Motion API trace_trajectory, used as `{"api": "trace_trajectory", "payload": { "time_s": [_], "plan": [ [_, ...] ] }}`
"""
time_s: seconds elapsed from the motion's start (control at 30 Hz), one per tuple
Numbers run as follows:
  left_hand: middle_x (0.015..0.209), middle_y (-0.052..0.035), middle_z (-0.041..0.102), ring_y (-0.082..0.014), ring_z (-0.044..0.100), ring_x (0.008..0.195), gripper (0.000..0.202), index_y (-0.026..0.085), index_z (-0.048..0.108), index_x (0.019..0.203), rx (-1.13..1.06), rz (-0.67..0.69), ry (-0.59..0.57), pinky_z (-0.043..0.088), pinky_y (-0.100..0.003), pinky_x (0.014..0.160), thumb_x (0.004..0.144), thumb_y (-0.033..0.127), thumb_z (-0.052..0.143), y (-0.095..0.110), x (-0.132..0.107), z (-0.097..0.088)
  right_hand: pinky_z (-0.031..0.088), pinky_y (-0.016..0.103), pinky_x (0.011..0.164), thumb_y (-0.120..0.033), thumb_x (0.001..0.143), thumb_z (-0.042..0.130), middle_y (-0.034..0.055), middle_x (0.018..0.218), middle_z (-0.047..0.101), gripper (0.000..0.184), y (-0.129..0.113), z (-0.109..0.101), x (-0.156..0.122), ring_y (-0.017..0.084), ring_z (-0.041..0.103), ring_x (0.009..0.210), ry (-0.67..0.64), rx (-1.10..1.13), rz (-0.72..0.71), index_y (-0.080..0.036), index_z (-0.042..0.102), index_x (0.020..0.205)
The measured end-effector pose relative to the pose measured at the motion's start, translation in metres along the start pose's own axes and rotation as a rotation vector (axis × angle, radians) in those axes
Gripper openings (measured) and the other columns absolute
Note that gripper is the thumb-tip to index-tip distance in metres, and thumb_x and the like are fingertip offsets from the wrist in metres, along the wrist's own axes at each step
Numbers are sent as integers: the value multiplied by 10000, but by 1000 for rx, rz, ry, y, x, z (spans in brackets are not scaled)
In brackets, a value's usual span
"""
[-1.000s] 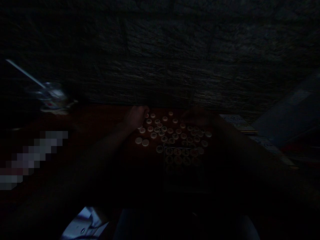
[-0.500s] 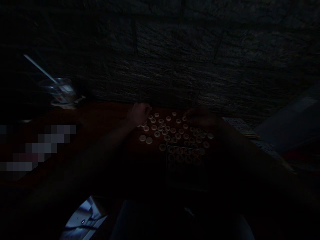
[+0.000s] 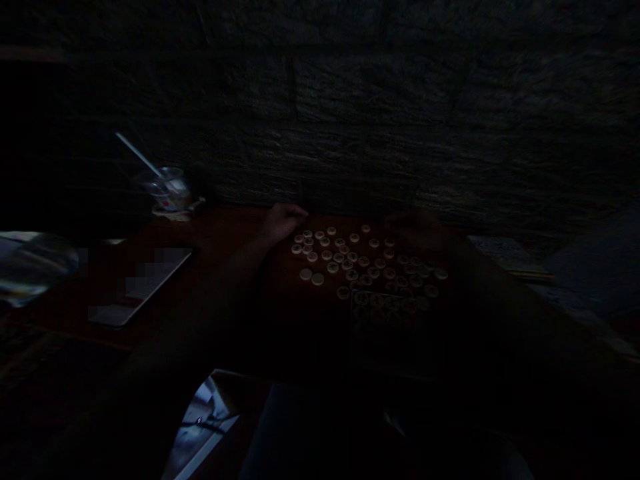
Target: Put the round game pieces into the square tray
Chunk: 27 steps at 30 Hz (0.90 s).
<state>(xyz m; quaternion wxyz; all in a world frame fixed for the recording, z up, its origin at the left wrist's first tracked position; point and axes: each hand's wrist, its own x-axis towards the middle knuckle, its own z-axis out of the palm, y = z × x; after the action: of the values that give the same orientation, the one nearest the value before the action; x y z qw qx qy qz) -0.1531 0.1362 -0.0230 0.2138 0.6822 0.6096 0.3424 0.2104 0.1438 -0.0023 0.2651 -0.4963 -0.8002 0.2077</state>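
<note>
Many round Chinese chess pieces [image 3: 347,265] with red or dark characters lie scattered over the red-brown table; a few show blank faces. Past their far left edge is my left hand [image 3: 283,220], fingers drawn together and tips pointing right; anything inside them is hidden. My right hand [image 3: 417,228] hovers or rests at the far right of the pieces, its fingers very dark. Its nearest piece [image 3: 389,242] sits just below the fingertips. Closer to me, several pieces lie in rows inside a thin-edged square box [image 3: 352,327], mostly lost in shadow.
A clear plastic cup [image 3: 173,190] with a straw stands at the back left. Nearer lies a flat pale-edged object [image 3: 155,283], partly pixelated. Papers or booklets [image 3: 505,253] lie at right. A rough stone wall [image 3: 350,100] closes off the back.
The view has swung left, so everything sits further right, and the picture is darker. My left hand has lifted off the pieces slightly, its fingertips now pointing right. My right hand stays near the same piece.
</note>
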Motion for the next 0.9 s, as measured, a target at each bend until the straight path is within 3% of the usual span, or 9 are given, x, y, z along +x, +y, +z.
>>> {"api": "trace_trajectory", "payload": {
  "time_s": [0.17,0.23,0.3,0.5,0.7,0.8,0.9],
  "plan": [
    [897,-60,804,-197,739,846,201,170,792,894,-66,72,-343,560,-284,773,698,213,791,9,-9,-14,593,419,928,-250,894,663,78,1079,802,214,-6,5,1,276,757,989,-48,30,-8,-196,785,1061],
    [863,-56,800,-198,738,831,195,170,790,864,-79,92,-411,557,-282,757,688,252,813,8,-10,-16,589,432,930,-255,896,664,90,1069,801,202,-6,5,0,284,753,989,-48,22,-3,-186,790,1038],
    [868,-56,797,-194,733,826,198,171,784,879,-83,101,-408,553,-281,754,717,282,799,5,-9,-14,584,450,934,-254,900,660,102,1072,798,200,-5,5,-1,291,750,988,-48,9,1,-179,791,1031],
    [977,-81,784,-181,709,851,252,152,764,1024,-20,99,-253,531,-287,775,802,256,706,-4,-3,-6,582,428,935,-241,922,630,93,1082,795,200,-6,5,-2,282,741,998,-69,26,-5,-189,782,1039],
    [808,-56,777,-177,669,726,239,155,814,893,54,122,-310,467,-271,672,787,359,748,6,-9,-11,560,400,938,-191,916,644,172,1175,765,260,-15,3,-8,287,723,1028,-111,19,-4,-101,753,1134],
    [783,-58,774,-170,655,701,240,148,812,862,50,139,-331,448,-266,644,769,365,769,11,-11,-7,556,382,945,-185,913,655,165,1189,762,281,-19,3,-10,271,722,1024,-120,24,-11,-101,740,1167],
    [878,-68,794,-177,681,769,234,149,807,912,24,159,-372,470,-262,680,764,327,771,16,-12,-1,569,366,925,-198,913,660,128,1155,778,255,-20,3,-9,257,735,992,-113,35,-18,-139,749,1145]
  ]
}}
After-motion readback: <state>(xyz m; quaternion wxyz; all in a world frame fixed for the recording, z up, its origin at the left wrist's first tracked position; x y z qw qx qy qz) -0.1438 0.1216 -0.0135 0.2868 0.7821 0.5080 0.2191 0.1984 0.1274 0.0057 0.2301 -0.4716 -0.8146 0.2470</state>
